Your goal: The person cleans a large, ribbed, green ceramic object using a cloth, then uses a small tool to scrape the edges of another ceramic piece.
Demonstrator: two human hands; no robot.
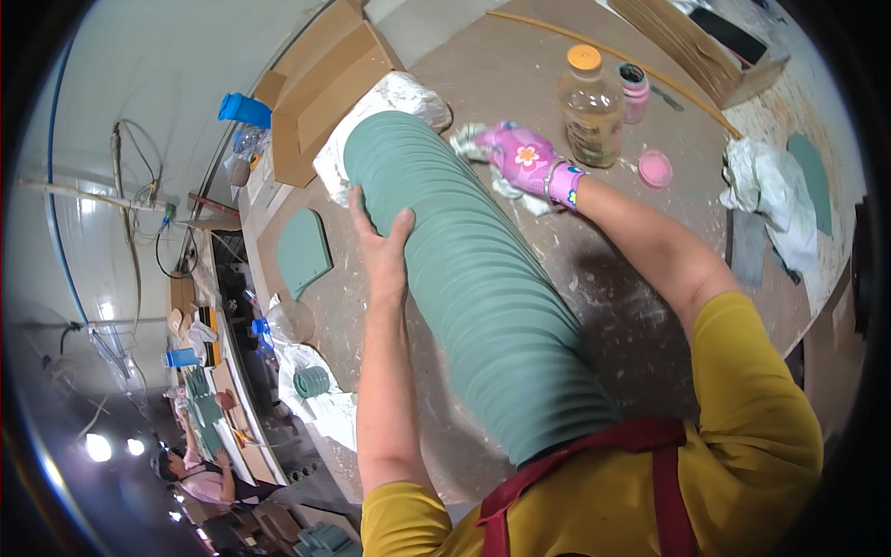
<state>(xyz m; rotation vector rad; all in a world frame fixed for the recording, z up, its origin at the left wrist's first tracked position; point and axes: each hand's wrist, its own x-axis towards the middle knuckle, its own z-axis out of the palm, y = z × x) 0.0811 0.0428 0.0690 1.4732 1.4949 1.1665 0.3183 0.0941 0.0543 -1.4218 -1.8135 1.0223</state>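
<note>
A long green ribbed tube [464, 269] slants from my apron up to the far side of the table. My bare left hand [379, 241] grips its left side, with the thumb on the ridges and the fingers reaching along the edge. To the right of the tube's far part, my right hand [524, 158] wears a pink flowered glove and is closed on a crumpled white rag [520, 197]. The tube's far end lies on a white cloth-like wrapped bundle [413, 96]. A clear bottle with an orange cap [591, 111] stands just right of the glove.
Beside the bottle are a small pink jar [633, 93] and its pink lid [655, 168]. An open cardboard box [320, 102] sits at far left, above a flat green piece [303, 251]. White crumpled cloth [770, 195] lies at right. Another person [209, 478] works at lower left.
</note>
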